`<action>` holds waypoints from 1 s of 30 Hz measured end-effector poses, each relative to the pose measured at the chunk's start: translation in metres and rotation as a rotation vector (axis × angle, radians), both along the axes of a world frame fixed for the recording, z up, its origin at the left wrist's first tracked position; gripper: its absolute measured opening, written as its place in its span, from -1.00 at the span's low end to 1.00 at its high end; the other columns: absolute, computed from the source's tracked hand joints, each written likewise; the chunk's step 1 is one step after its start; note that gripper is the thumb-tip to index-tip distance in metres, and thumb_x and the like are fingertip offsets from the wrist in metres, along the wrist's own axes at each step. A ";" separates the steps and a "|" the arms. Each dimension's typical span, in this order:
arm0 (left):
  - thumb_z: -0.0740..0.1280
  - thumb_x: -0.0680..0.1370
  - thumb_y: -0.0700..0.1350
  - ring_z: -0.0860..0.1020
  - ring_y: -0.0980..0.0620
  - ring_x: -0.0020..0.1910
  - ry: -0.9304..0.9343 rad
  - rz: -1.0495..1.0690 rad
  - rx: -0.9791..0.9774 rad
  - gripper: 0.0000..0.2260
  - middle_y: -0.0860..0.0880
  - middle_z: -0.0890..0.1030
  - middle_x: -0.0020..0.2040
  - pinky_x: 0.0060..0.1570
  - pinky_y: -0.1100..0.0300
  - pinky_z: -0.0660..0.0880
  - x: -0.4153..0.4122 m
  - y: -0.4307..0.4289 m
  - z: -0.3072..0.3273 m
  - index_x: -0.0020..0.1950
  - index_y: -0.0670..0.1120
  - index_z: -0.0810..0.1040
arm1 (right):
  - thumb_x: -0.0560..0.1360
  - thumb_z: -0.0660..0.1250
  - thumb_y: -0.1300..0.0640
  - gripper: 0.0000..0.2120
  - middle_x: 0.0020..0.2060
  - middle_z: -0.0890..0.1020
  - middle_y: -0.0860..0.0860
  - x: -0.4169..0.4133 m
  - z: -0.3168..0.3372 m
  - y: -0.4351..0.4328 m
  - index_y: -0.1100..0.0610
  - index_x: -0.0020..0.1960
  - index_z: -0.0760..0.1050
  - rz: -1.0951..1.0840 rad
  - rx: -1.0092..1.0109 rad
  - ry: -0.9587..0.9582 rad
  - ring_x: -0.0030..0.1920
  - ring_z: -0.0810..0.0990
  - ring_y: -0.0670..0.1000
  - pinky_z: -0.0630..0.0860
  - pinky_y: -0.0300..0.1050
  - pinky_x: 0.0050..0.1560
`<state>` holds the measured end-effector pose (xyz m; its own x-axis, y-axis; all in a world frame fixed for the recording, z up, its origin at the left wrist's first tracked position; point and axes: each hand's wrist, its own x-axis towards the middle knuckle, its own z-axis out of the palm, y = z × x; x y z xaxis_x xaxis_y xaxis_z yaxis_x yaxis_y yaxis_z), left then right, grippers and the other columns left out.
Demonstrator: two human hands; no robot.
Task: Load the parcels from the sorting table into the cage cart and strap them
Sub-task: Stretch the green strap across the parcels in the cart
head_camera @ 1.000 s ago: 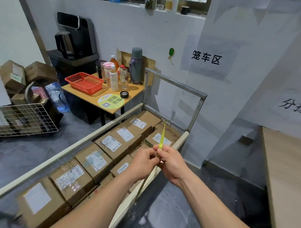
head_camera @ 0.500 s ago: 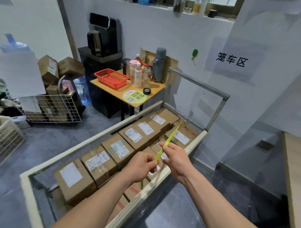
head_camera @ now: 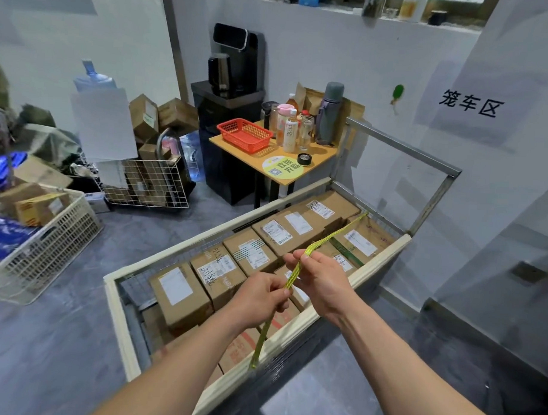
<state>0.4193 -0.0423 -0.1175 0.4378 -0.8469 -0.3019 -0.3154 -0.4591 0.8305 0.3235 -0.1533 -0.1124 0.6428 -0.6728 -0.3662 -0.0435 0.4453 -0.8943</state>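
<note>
strap: yellow-green band; it runs from the far end of the cart up to the right hand, down across to the left hand, and its loose tail hangs below the left hand over the near rail.
left hand: left hand pinches the strap between thumb and curled fingers, lower than and nearer than the right hand.
right hand: right hand has its fingertips closed on the strap, just beyond and above the left hand; the two hands are close but apart.
parcels: brown boxes lie in rows under and beyond both hands, labels up, packed side by side inside the cart.
cage cart: its pale near rail passes just below the right hand's wrist.
change: a second ago the strap stood almost upright above hands that were pressed together; now it slopes away from the right hand low over the boxes, and the hands have drawn a little apart along it.
meaning: loading looks done; this seems to be the strapping step, with the band being laid along the load.
next: probably pulling out slack, then fixing the loose tail; where the far end is anchored cannot be told.
</note>
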 end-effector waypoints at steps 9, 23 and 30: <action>0.31 0.61 -0.16 0.59 0.13 -0.29 0.045 -0.056 -0.023 -0.79 0.01 0.66 -0.31 -0.03 0.07 0.57 0.044 0.050 -0.018 -0.17 -0.19 0.63 | 0.68 0.12 0.25 -0.78 -0.08 0.68 0.15 0.030 -0.005 0.052 0.23 0.03 0.54 -0.062 -0.034 0.044 -0.01 0.63 0.10 0.50 0.12 0.17; 0.30 0.62 -0.17 0.51 0.08 -0.41 0.104 -0.237 0.084 -0.75 -0.04 0.65 -0.25 -0.35 0.17 0.49 0.150 0.156 -0.062 -0.24 -0.01 0.62 | 0.69 0.11 0.25 -0.81 -0.22 0.61 0.12 0.113 -0.038 0.148 0.28 0.15 0.48 -0.324 -0.015 0.094 -0.16 0.61 0.07 0.53 -0.02 -0.13; 0.34 0.61 -0.10 0.60 0.05 0.05 0.037 -0.182 0.108 -0.80 0.04 0.65 0.04 0.05 0.15 0.52 0.175 0.175 -0.083 0.21 -0.06 0.64 | 0.69 0.14 0.23 -0.80 -0.17 0.64 0.15 0.134 -0.057 0.158 0.28 0.15 0.50 -0.325 0.047 0.144 -0.07 0.63 0.12 0.55 -0.01 -0.05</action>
<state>0.5943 0.1331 -0.2001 0.2678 -0.8725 -0.4087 -0.3711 -0.4848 0.7920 0.4572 0.0051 -0.1698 0.3375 -0.8140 -0.4728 -0.0174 0.4967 -0.8677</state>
